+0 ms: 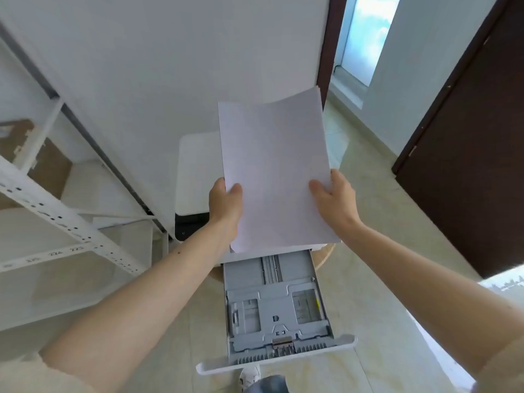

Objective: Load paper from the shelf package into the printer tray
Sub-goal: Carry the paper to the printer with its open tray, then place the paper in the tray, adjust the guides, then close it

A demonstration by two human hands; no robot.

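A thin stack of white paper (275, 168) is held up in the air above the printer (195, 171). My left hand (225, 205) grips its lower left edge and my right hand (334, 199) grips its lower right edge. Below the paper, the grey printer tray (278, 307) is pulled out toward me and has no sheets in it; its guides and white front panel are visible. The paper hides most of the printer's top. A brown paper package (42, 163) lies on the white shelf at the left.
A white metal shelf rack (56, 214) stands at the left against the wall. A dark wooden door (467, 165) is at the right, and a window beyond it. The printer sits on a low round wooden stand (326, 258). My shoe (249, 377) is under the tray front.
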